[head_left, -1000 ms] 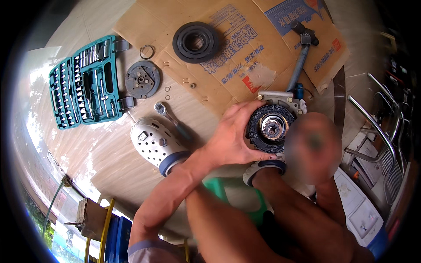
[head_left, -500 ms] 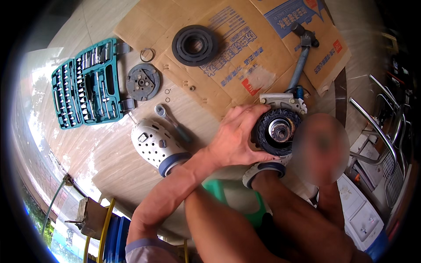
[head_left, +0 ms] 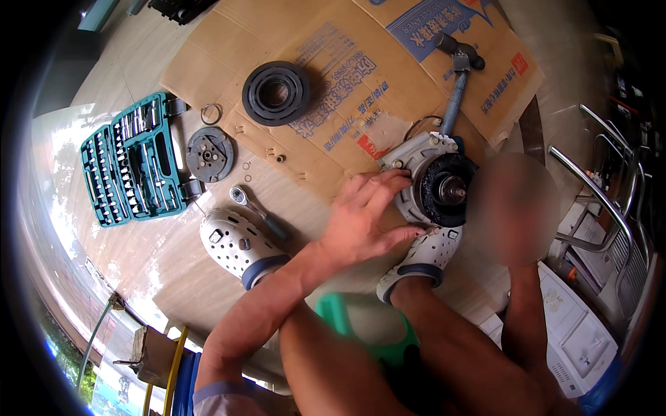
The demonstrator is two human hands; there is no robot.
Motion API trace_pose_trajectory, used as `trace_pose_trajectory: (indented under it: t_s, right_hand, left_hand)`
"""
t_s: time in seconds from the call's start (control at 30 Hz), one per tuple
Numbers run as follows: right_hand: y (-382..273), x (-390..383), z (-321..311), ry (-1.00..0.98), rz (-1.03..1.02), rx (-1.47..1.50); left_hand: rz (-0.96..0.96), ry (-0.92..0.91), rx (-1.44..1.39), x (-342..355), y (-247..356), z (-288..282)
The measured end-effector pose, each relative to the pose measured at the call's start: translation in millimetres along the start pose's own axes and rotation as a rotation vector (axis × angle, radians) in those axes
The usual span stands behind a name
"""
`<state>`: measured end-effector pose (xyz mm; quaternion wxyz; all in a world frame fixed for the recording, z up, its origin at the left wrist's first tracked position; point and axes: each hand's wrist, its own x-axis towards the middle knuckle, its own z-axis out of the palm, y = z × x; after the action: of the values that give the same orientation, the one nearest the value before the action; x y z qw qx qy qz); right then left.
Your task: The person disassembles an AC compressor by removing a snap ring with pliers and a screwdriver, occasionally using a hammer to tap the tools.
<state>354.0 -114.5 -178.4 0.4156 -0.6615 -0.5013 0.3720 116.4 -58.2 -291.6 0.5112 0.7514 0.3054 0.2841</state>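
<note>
A silver metal housing rests by my right white clog. It carries a black ring around a shiny central spindle, now tilted toward the right. My left hand grips the housing from the left, fingertips on its upper flange and thumb at its lower edge. My right hand is just right of the black ring, under a blur that hides its fingers and anything in them. A hammer lies behind the housing, its handle reaching down to it.
On cardboard lie a black pulley and small clips. A round plate, wire ring, ratchet and teal socket case lie left. My left clog, a green stool and chrome tubing surround me.
The housing has turned and tilted, its ring and spindle shifting right. My left fingers have moved from around the ring onto the housing. My right hand shifts slightly right; the view has also shifted.
</note>
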Motion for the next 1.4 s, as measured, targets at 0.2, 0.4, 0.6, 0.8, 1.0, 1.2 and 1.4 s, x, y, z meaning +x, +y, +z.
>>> trace_pose_trajectory:
  t_s: [0.2,0.4,0.6,0.8,1.0,1.2,1.4]
  right_hand:
    - [-1,-4,-1,0.055,-0.098,-0.174]
    - [6,3,-3,0.128,-0.08,-0.101]
    - [14,3,-5,0.118,-0.111,-0.025]
    - [21,2,2,0.196,-0.156,0.004]
    - [22,-6,1,0.208,-0.068,-0.052]
    - [13,-13,-23,-0.014,0.028,0.029]
    - [45,6,-61,-0.112,0.244,0.402]
  left_hand:
    - [-0.074,-0.071,0.028,4,12,-7]
    - [-0.087,-0.163,0.253,21,50,-27]
    - [0.034,-0.246,0.307,74,111,-58]
    - [0.153,-0.475,0.098,140,106,-30]
    - [0.106,-0.512,-0.229,145,77,-9]
    - [0.226,-0.48,-0.22,149,67,-10]
    - [0.133,-0.475,-0.269,147,66,-7]
